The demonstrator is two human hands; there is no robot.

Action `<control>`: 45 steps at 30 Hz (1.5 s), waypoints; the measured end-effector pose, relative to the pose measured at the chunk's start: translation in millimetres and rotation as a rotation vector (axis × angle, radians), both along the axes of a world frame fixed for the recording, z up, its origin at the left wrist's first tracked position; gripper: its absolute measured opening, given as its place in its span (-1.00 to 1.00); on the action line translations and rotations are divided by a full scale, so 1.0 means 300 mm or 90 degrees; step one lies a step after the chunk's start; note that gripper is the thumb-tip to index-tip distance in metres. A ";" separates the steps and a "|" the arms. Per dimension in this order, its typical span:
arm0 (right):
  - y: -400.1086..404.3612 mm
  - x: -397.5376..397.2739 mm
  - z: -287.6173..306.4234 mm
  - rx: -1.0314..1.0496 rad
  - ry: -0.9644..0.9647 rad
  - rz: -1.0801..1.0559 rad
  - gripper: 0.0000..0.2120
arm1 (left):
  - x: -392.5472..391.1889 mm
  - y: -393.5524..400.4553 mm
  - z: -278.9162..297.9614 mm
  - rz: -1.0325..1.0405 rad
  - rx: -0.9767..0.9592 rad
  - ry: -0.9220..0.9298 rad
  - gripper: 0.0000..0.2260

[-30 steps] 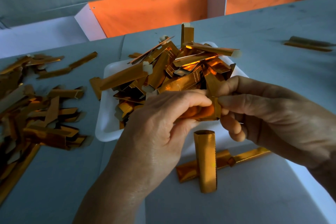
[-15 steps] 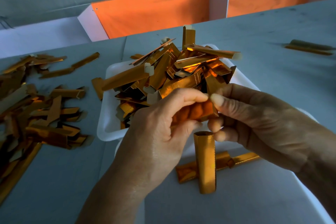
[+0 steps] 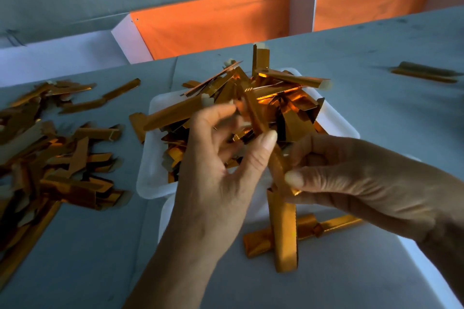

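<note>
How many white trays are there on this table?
2. The far tray holds the heap of gold strips; the near tray, closest to the camera, carries folded gold pieces and runs partly out of view.

The gold folded card strip (image 3: pixel 256 120) is faced with mirror-glossy foil, like the heaped gold strips (image 3: pixel 291 78), whose ends show matt pale paper. The white rectangular plastic tray (image 3: pixel 155 183) is seen smooth, the orange cloth panel (image 3: pixel 213 25) matt.
</note>
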State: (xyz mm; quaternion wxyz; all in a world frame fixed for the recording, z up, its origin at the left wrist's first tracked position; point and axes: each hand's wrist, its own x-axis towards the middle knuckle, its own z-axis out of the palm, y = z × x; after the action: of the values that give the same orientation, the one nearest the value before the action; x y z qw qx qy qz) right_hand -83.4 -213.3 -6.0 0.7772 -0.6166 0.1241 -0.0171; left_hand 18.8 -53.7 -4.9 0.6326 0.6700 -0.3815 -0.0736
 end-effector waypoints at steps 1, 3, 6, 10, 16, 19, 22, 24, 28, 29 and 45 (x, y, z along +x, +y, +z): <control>0.046 0.044 0.060 -0.026 0.039 0.095 -0.71 | -0.001 -0.006 -0.009 0.016 -0.001 0.037 -0.55; 0.095 0.049 0.030 -0.132 0.062 0.073 -0.60 | 0.004 -0.010 -0.018 0.065 0.018 0.054 -0.55; 0.068 0.061 0.030 -0.192 0.101 0.060 -0.56 | 0.016 0.002 -0.027 0.040 0.004 0.111 -0.58; 0.068 0.037 0.039 -0.110 0.057 0.026 -0.54 | 0.025 0.020 -0.026 0.002 0.024 0.124 -0.72; 0.069 0.042 0.048 -0.271 -0.119 -0.280 -0.79 | 0.000 0.010 -0.018 -0.033 0.160 -0.083 -0.77; 0.080 0.040 0.050 -0.427 -0.068 -0.289 -0.87 | -0.001 0.008 -0.017 0.011 0.169 -0.160 -0.71; 0.087 0.043 0.045 -0.463 -0.023 -0.266 -0.91 | -0.006 0.004 -0.012 0.037 0.177 -0.197 -0.65; 0.088 0.046 0.038 -0.476 -0.019 -0.259 -0.89 | -0.009 0.001 -0.012 0.039 0.181 -0.213 -0.63; 0.066 0.049 0.030 -0.356 0.012 -0.221 -0.88 | -0.016 -0.005 -0.011 0.020 0.183 -0.227 -0.64; 0.059 0.049 0.032 -0.296 0.009 -0.204 -0.88 | -0.018 -0.006 -0.011 0.013 0.184 -0.228 -0.65; 0.028 0.046 0.024 -0.323 0.032 -0.168 -0.81 | -0.023 -0.002 -0.009 -0.006 0.209 -0.228 -0.59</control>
State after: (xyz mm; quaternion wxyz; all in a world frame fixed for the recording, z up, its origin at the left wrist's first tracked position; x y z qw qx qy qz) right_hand -69.7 -205.0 1.0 0.5858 -0.7702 0.2143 -0.1330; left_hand 11.9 -54.3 -7.5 0.4372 0.7643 -0.4737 -0.0176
